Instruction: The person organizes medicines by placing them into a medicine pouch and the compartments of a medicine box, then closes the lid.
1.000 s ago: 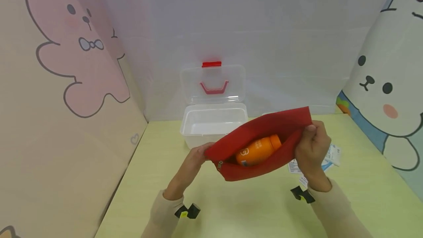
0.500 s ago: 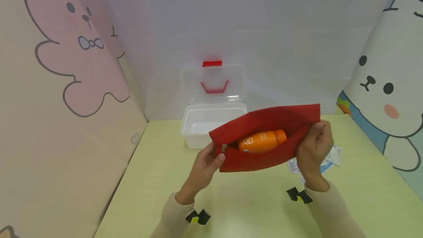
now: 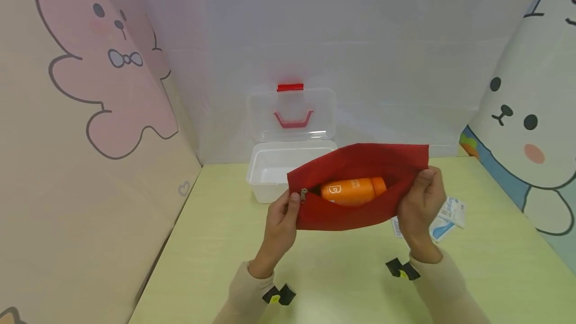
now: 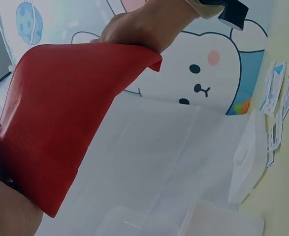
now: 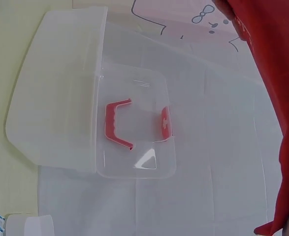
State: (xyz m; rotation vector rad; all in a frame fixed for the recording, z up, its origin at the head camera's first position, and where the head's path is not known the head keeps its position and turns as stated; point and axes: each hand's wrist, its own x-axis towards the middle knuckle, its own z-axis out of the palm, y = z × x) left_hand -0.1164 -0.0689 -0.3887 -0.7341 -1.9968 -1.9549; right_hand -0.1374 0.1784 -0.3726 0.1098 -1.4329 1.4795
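A red zippered pouch (image 3: 346, 218) is held up above the table, its mouth gaping toward the head camera. Inside it lies an orange bottle (image 3: 353, 191) on its side, with white lettering and an orange cap. My left hand (image 3: 280, 224) pinches the pouch's left end beside the zipper pull (image 3: 303, 195), thumb on the front. The right hand (image 3: 420, 209) grips the other end, thumb uppermost. From the left wrist view, the outside of the pouch (image 4: 70, 113) hides the bottle, and my right hand (image 4: 139, 27) shows at its far end.
Behind the pouch stands a white plastic box (image 3: 265, 176) with its clear lid (image 3: 265, 114) raised; the lid has a red handle (image 3: 293, 123) and a red latch. Several flat white and blue packets (image 3: 452, 211) lie on the table (image 3: 211, 254) at right, partly behind the right hand.
The pouch's left end has risen, bringing it nearly level, and the bottle inside now lies flatter. My left hand has moved right and up, its thumb coming onto the pouch's front.
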